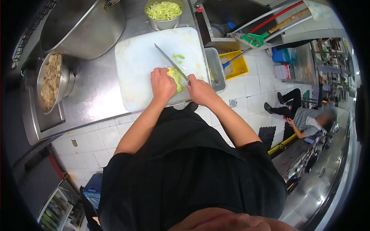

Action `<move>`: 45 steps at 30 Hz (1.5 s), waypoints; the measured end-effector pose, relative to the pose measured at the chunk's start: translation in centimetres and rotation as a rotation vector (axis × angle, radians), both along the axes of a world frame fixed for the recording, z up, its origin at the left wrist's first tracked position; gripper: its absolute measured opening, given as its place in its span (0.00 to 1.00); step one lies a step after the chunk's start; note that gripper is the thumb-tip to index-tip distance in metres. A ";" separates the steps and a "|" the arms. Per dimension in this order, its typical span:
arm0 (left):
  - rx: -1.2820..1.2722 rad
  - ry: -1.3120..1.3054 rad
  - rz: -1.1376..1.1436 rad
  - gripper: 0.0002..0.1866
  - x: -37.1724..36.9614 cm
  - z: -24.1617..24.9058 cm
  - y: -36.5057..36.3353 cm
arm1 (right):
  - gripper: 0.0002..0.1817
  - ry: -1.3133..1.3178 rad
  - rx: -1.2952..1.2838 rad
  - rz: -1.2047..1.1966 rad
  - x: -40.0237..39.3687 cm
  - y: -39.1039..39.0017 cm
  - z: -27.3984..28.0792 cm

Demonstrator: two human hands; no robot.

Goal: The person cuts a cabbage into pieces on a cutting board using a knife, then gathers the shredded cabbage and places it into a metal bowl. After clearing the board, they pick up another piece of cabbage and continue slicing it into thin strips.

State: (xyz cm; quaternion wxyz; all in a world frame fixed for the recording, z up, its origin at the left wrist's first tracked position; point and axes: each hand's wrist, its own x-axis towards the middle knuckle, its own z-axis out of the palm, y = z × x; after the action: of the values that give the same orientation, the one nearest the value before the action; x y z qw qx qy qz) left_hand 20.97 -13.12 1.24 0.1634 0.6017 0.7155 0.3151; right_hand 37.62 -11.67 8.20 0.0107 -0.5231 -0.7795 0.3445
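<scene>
On the white cutting board [137,69], my left hand [162,84] presses down on a piece of pale green cabbage [176,79], its fingers curled over the left side. My right hand [201,91] is wrapped round the handle of a kitchen knife [168,59]. The long blade points away to the upper left and passes over the cabbage, close to my left fingertips. A few green shreds [178,57] lie right of the blade. Beyond the board stands a metal pot of shredded cabbage [165,10].
A big steel pot [92,32] and a metal bowl of brownish pieces [51,82] stand to the left. Right of the counter are a grey plastic bin [218,77], a yellow container [241,67] and mop handles [262,27]. Another person [304,115] sits at right.
</scene>
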 end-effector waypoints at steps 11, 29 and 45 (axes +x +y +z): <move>-0.014 0.001 0.002 0.15 0.0 -0.1 0.1 | 0.18 -0.001 -0.029 0.076 -1.8 4.9 -1.4; -0.013 0.006 -0.012 0.14 0.1 0.1 0.1 | 0.17 -0.060 -0.163 0.017 -0.6 1.5 1.9; -0.022 0.025 0.008 0.14 0.0 0.1 0.3 | 0.15 -0.157 -0.276 0.007 -0.6 0.6 5.3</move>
State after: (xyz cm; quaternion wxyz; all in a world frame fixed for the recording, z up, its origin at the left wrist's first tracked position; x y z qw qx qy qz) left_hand 21.01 -12.85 1.31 0.1598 0.6011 0.7233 0.3000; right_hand 37.00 -11.06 13.47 -0.1232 -0.5423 -0.7250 0.4063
